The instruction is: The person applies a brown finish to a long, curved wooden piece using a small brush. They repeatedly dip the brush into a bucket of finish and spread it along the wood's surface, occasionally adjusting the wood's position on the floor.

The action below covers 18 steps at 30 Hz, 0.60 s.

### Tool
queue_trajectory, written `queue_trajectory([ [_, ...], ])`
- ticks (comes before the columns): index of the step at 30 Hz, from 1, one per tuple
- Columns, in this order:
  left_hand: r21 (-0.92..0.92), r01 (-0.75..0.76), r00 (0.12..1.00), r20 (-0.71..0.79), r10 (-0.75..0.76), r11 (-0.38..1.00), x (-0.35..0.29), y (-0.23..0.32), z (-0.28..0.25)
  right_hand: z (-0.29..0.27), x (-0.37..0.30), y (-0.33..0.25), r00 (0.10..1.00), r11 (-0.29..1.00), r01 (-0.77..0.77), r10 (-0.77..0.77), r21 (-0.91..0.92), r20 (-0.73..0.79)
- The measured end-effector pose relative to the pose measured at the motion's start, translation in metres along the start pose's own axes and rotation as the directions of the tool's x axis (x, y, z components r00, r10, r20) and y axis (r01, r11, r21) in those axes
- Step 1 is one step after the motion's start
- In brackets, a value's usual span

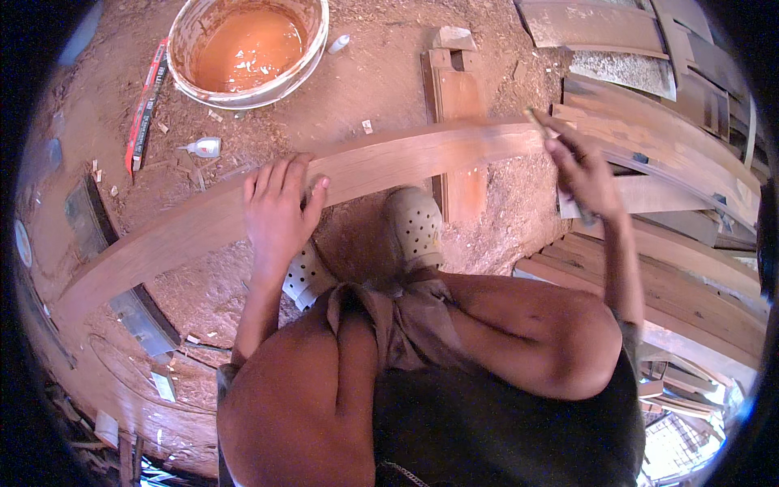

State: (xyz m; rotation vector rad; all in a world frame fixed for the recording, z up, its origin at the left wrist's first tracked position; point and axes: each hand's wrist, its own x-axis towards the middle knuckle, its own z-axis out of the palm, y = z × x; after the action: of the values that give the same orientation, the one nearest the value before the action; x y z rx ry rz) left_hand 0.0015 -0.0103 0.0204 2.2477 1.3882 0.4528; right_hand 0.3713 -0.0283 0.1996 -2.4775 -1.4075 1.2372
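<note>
A long wooden plank point(389, 165) stretches across in front of me, from the lower left to the right. My left hand point(280, 199) grips it left of the middle, fingertips at its far edge and thumb on its face. Near the plank's right end is my right hand point(580, 166), closed around a slim tool point(532, 118) with a pale yellowish tip. Motion blur hides the tool's exact kind. Beneath the plank, toward its right part, lies a shorter reddish board point(462, 191); another dark flat piece point(144, 316) passes under its left part.
A white bucket point(316, 69) of orange-brown liquid stands beyond the plank. Near it are a small white bottle point(204, 147), another little bottle point(339, 43) and a long red-and-black packet point(148, 109). Stacked boards point(657, 134) line the right side. My clogs point(414, 223) are close behind the plank.
</note>
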Motion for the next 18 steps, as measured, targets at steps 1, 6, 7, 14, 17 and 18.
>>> queue_trajectory([
  [1, 0.005, -0.002, 1.000, -0.002, 0.002, 1.000, -0.002, -0.002, -0.004, 0.025, -0.006, 0.000, 0.997, 0.990, -0.067, 0.071, 0.126, -0.024],
  [6, -0.059, -0.041, 0.996, 0.082, 0.046, 0.997, 0.013, 0.003, -0.021, 0.150, -0.026, 0.023, 0.929, 0.957, 0.264, -0.218, 0.123, -0.298],
  [7, -0.073, -0.031, 0.991, 0.129, 0.040, 0.997, 0.018, 0.004, -0.024, 0.168, -0.025, 0.024, 0.910, 0.951, 0.289, -0.237, 0.111, -0.340],
  [14, -0.143, 0.071, 0.995, 0.076, -0.061, 0.987, 0.037, -0.004, -0.011, 0.215, -0.005, 0.024, 0.865, 0.958, 0.286, -0.255, 0.008, -0.433],
  [17, -0.047, 0.044, 0.997, 0.058, -0.042, 0.998, 0.031, -0.005, -0.008, 0.218, -0.019, 0.031, 0.892, 0.954, 0.296, -0.257, 0.050, -0.371],
  [18, -0.017, 0.032, 0.998, 0.062, -0.031, 0.999, 0.031, -0.005, -0.008, 0.207, -0.022, 0.024, 0.901, 0.951, 0.303, -0.265, 0.062, -0.342],
])
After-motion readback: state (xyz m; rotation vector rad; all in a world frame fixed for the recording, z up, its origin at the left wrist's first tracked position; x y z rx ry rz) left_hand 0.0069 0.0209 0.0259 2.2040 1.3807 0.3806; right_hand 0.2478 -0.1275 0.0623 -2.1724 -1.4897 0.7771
